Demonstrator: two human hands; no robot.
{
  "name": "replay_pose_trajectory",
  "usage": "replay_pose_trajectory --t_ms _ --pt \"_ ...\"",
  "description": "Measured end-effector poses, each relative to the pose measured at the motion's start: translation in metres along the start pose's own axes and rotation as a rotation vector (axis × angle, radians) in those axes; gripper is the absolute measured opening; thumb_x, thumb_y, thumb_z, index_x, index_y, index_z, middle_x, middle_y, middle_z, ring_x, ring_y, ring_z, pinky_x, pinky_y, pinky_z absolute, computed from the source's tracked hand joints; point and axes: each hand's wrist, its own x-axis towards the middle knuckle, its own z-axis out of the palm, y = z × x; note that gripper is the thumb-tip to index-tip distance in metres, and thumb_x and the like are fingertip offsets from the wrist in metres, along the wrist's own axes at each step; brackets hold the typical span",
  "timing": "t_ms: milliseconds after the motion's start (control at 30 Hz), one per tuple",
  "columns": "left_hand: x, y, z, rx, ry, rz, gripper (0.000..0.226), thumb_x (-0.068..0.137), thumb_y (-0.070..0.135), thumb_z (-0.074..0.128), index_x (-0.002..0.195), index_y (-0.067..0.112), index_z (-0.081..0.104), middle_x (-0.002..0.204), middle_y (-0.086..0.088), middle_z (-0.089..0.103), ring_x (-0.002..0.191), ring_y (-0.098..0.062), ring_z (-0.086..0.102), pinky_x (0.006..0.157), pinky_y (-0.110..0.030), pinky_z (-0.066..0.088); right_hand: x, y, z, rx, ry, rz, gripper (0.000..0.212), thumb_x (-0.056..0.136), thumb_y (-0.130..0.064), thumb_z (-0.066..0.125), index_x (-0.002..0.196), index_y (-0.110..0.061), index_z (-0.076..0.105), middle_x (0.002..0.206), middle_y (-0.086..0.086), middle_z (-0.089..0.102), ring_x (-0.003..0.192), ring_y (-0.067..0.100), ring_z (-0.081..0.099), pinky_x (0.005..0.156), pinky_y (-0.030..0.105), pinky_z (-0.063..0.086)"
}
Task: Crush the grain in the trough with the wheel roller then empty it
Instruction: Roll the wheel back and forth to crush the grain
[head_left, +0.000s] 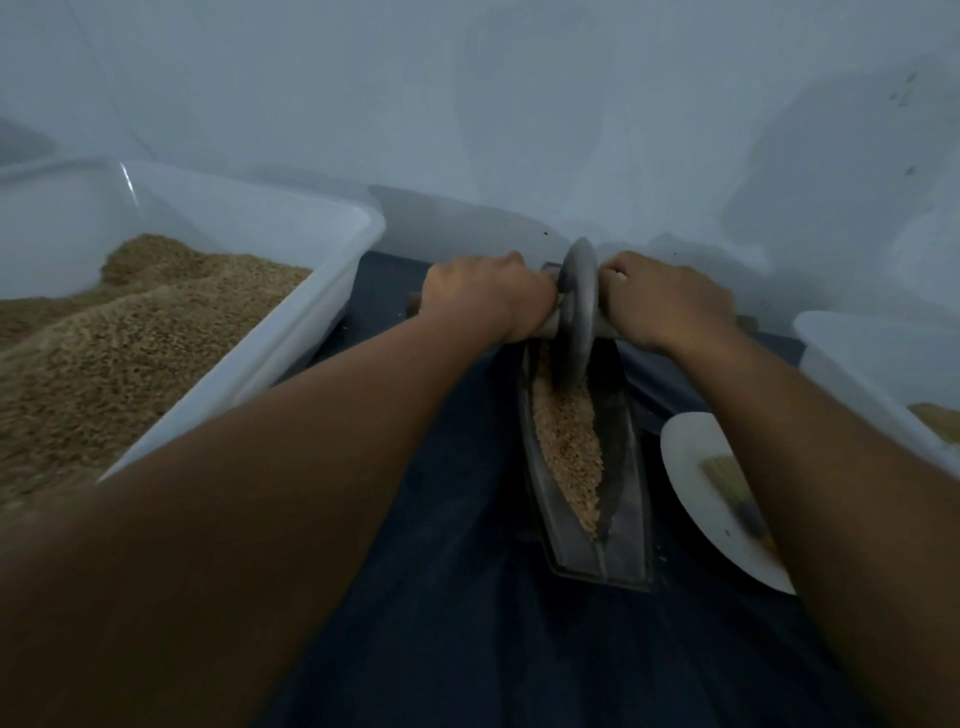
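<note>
Here, a pale wall (519, 104) fills the upper part of the head view, and a dark blue cloth (457, 597) covers the surface below it. On the left sits a big white tub (291, 332) heaped with brown grain, its near corner hidden behind the person's left forearm. At the right edge stands a second white tub (852, 358) with only a little grain showing inside. Just beside that tub, on the cloth, lies a white plate (691, 467) with a small brush (727, 478) resting on it, partly covered by the right forearm.

Between the two arms, a long narrow metal trough (626, 499) runs away from the person, its near end blunt and its far end under the hands. A strip of tan grain (569, 447) lies along the trough's channel, thickest toward the middle and thinning to a point near the close end.

The wheel (577, 312) stands upright on its edge in the far part of the trough, its rim down in the grain. A handle sticks out from each side of it. The left hand (483, 296) is curled tight round the left handle, knuckles up, just beside the wheel's face. The right hand (665, 301) grips the right handle in the same way, fingers wrapped under and out of sight. Both arms reach straight forward, one on each side of the trough
</note>
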Motion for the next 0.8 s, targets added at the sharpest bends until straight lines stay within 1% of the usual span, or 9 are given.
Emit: replay_pose_trajectory --t_ms 100,267,333,433,500,567,633,700,800 --pt "-0.011 0.002 -0.002 0.045 0.001 0.044 0.051 0.091 0.053 0.021 0.116 0.024 0.054 0.126 -0.01 0.059 0.109 -0.035 0.055 0.076 -0.044 0.03 -0.011 0.0 -0.002 -0.025 -0.006 -0.013 0.047 0.091 -0.051 0.017 0.104 -0.034 0.058 0.094 0.002 0.056 0.074 0.022 0.045 0.06 0.034 0.028" --pt "-0.036 0.001 -0.002 0.078 0.022 0.08 0.05 0.095 0.048 0.021 0.119 0.022 0.055 0.125 -0.01 0.06 0.108 -0.037 0.057 0.075 -0.044 0.03 -0.037 -0.002 -0.004 -0.094 0.025 -0.035 0.046 0.099 -0.044 0.018 0.092 -0.027 0.06 0.089 0.002 0.051 0.075 0.025 0.045 0.064 0.035 0.031" --pt "-0.046 0.002 -0.005 0.11 0.032 0.114 0.046 0.097 0.047 0.021 0.115 0.023 0.055 0.123 -0.009 0.06 0.105 -0.037 0.057 0.074 -0.044 0.031 -0.05 -0.001 -0.004 -0.116 0.048 -0.046 0.047 0.1 -0.042 0.018 0.088 -0.024 0.061 0.084 0.001 0.049 0.072 0.025 0.043 0.06 0.033 0.028" --pt "-0.061 0.006 -0.011 0.135 0.036 0.141 0.026 0.098 0.041 0.026 0.09 0.028 0.047 0.106 -0.005 0.059 0.085 -0.031 0.051 0.072 -0.045 0.032 -0.073 0.002 -0.002 -0.108 0.12 -0.06 0.043 0.101 -0.039 0.024 0.073 -0.021 0.052 0.07 0.001 0.046 0.065 0.024 0.041 0.057 0.032 0.029" --pt "-0.069 0.007 -0.012 0.115 0.03 0.118 0.025 0.098 0.042 0.023 0.087 0.026 0.039 0.086 -0.002 0.048 0.077 -0.027 0.043 0.07 -0.044 0.031 -0.087 0.003 -0.005 -0.165 0.128 -0.049 0.041 0.1 -0.039 0.026 0.066 -0.021 0.041 0.063 -0.003 0.04 0.064 0.024 0.042 0.058 0.031 0.03" --pt "-0.078 0.009 -0.013 0.091 0.039 0.103 0.028 0.098 0.044 0.02 0.085 0.025 0.036 0.075 0.001 0.036 0.067 -0.024 0.039 0.069 -0.044 0.031 -0.098 0.002 -0.009 -0.187 0.12 -0.025 0.041 0.1 -0.041 0.026 0.064 -0.024 0.036 0.061 -0.007 0.037 0.064 0.023 0.042 0.059 0.03 0.029" --pt "-0.087 0.01 -0.015 0.097 0.055 0.131 0.029 0.1 0.042 0.023 0.075 0.028 0.028 0.069 0.003 0.028 0.063 -0.022 0.034 0.068 -0.045 0.031 -0.108 0.002 -0.013 -0.191 0.139 -0.056 0.038 0.1 -0.037 0.026 0.067 -0.023 0.04 0.063 -0.004 0.039 0.061 0.021 0.04 0.056 0.03 0.027" --pt "-0.092 0.01 -0.017 0.097 0.058 0.15 0.031 0.1 0.041 0.026 0.072 0.028 0.025 0.069 0.005 0.024 0.069 -0.025 0.037 0.068 -0.045 0.032 -0.117 0.001 -0.014 -0.214 0.159 -0.126 0.033 0.099 -0.03 0.024 0.075 -0.018 0.042 0.065 -0.003 0.035 0.055 0.018 0.03 0.052 0.028 0.019" --pt "-0.091 0.008 -0.017 0.096 0.043 0.148 0.026 0.099 0.042 0.026 0.079 0.026 0.031 0.071 0.004 0.027 0.076 -0.027 0.041 0.069 -0.045 0.032 -0.118 0.001 -0.015 -0.213 0.151 -0.111 0.031 0.098 -0.03 0.023 0.078 -0.018 0.043 0.066 -0.003 0.033 0.054 0.014 0.023 0.051 0.028 0.013"
